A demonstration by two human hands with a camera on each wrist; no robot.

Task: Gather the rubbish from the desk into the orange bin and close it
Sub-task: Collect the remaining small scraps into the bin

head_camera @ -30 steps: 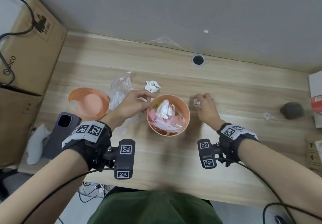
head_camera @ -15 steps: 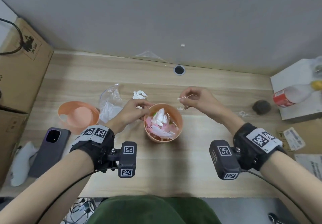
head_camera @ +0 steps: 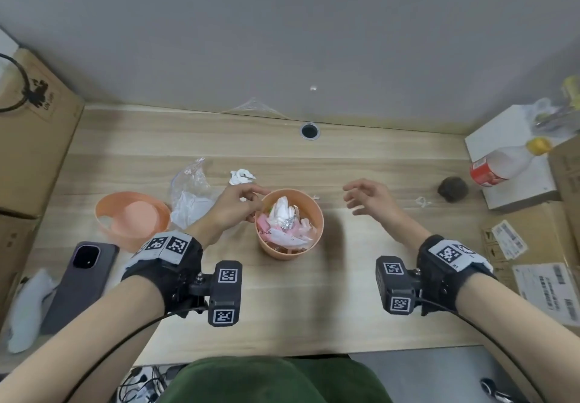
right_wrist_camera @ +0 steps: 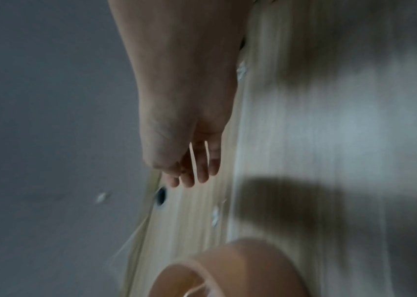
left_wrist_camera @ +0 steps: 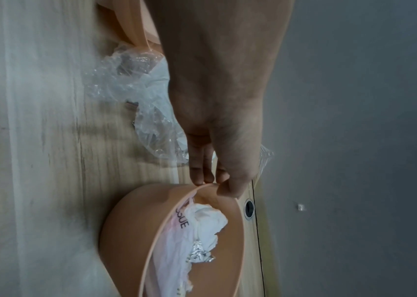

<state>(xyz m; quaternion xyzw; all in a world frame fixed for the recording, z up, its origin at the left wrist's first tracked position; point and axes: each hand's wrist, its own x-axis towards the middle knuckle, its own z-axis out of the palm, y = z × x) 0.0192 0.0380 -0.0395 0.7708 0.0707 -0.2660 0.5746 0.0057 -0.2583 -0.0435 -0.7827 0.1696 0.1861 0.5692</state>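
The orange bin (head_camera: 293,250) stands at the desk's middle, holding white tissue, pink wrappers and a foil ball (left_wrist_camera: 199,255). My left hand (head_camera: 248,200) pinches the bin's left rim (left_wrist_camera: 208,185) between thumb and fingers. To the bin's right my right hand (head_camera: 361,197) hovers above the desk with its fingers (right_wrist_camera: 197,170) spread and empty. The orange lid (head_camera: 133,219) lies upturned to the left. Loose rubbish on the desk: a clear plastic bag (head_camera: 191,194), a crumpled white tissue (head_camera: 240,176), a tiny white scrap (head_camera: 315,197) and another scrap (head_camera: 423,202).
A purple phone (head_camera: 81,280) lies at front left beside a white cloth (head_camera: 28,308). Cardboard boxes (head_camera: 31,139) flank the left side. At right are a dark round lump (head_camera: 453,189), a bottle (head_camera: 502,164) on a white box, and labelled cardboard (head_camera: 533,245).
My right hand let go of the small piece it was pinching over the bin and drew off to the right, fingers spread. The left hand stays on the bin's rim.
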